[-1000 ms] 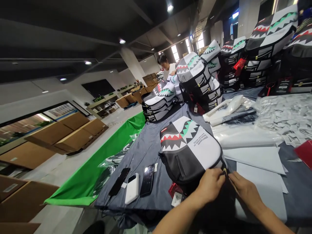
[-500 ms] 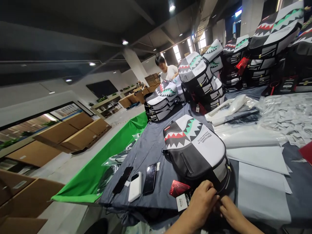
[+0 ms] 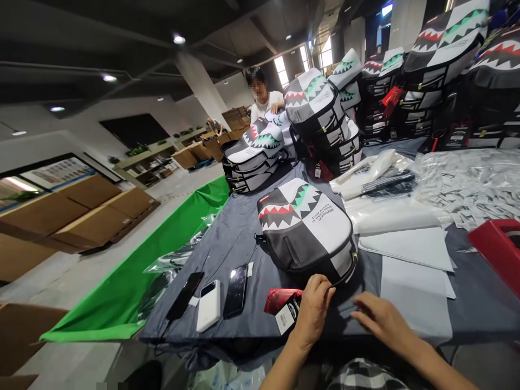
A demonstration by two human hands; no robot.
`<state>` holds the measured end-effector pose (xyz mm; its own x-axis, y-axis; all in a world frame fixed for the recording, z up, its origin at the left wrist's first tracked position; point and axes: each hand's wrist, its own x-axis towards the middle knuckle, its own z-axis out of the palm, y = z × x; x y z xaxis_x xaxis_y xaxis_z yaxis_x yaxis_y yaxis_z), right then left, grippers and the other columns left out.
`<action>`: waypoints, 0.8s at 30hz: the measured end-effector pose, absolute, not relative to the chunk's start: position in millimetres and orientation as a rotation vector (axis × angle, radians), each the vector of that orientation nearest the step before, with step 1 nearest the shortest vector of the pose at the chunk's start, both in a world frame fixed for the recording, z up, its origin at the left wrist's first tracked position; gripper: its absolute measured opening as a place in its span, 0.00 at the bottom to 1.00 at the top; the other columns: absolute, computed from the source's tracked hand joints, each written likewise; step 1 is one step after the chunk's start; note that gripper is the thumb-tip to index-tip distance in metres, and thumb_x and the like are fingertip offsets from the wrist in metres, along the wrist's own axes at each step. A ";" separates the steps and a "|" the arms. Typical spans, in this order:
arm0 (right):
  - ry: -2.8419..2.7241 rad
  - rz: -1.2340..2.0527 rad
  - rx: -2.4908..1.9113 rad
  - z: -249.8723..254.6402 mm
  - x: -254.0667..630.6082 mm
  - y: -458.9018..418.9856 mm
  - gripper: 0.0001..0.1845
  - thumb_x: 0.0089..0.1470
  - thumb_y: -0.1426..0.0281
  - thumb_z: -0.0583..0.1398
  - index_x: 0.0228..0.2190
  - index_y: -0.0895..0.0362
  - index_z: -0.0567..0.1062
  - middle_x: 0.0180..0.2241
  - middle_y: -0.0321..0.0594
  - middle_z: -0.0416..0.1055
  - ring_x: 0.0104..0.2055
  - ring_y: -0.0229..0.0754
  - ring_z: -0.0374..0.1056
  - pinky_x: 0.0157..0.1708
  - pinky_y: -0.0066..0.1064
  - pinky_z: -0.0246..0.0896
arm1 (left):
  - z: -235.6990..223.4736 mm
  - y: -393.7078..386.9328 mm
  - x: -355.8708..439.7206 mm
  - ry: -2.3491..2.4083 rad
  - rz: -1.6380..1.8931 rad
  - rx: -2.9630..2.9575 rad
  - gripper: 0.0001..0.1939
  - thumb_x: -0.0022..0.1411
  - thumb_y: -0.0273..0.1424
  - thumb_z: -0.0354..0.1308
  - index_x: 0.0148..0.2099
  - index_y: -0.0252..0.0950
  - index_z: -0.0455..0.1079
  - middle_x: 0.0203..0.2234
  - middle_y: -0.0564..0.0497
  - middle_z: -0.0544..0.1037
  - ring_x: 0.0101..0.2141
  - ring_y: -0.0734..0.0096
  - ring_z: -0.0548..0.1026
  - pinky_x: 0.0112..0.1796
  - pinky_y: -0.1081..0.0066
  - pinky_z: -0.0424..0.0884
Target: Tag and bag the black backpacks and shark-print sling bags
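Note:
A backpack (image 3: 309,227) with a shark-mouth print lies flat on the grey-covered table (image 3: 244,238) in front of me. My left hand (image 3: 313,309) is curled at its near edge, fingers closed beside the red and white hang tags (image 3: 283,306); what it pinches is hidden. My right hand (image 3: 379,319) rests on the dark cloth just right of it, fingers stretched out flat and holding nothing.
Two dark phones and a white phone (image 3: 209,303) lie at the table's near left. Sheets of white paper (image 3: 410,254), plastic bags (image 3: 382,173), a red box (image 3: 498,252) and stacked shark backpacks (image 3: 325,119) fill the right and back. A person (image 3: 262,97) works beyond. Green sheet (image 3: 134,287) and cartons left.
Both hands have slid from the backpack's zipper corner down to its near edge and come apart. The right hand has opened flat. The view has shifted slightly.

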<state>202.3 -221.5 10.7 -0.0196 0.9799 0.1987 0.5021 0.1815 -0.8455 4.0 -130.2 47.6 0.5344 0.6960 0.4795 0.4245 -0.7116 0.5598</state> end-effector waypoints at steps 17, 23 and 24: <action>-1.541 0.535 -1.705 -26.0 284.8 -252.9 0.33 0.60 0.39 0.50 0.26 0.51 0.78 0.27 0.40 0.75 0.31 0.44 0.72 0.33 0.32 0.68 | 10.5 -186.9 71.3 0.991 0.313 1.671 0.20 0.65 0.38 0.59 0.56 0.34 0.69 0.46 0.44 0.79 0.42 0.62 0.77 0.47 0.63 0.72; -1.274 0.586 -1.731 -4.9 292.0 -252.7 0.31 0.53 0.38 0.55 0.26 0.53 0.77 0.27 0.39 0.76 0.30 0.44 0.72 0.32 0.30 0.69 | 8.7 -187.8 92.5 1.138 0.107 2.039 0.12 0.61 0.32 0.60 0.48 0.36 0.73 0.40 0.47 0.79 0.45 0.59 0.74 0.47 0.65 0.67; -1.183 0.513 -1.783 0.2 301.7 -252.1 0.30 0.51 0.39 0.56 0.26 0.53 0.77 0.27 0.39 0.76 0.30 0.45 0.73 0.31 0.31 0.69 | 9.0 -187.4 94.9 1.158 0.079 2.047 0.11 0.62 0.31 0.59 0.47 0.37 0.73 0.38 0.48 0.79 0.43 0.59 0.75 0.46 0.65 0.67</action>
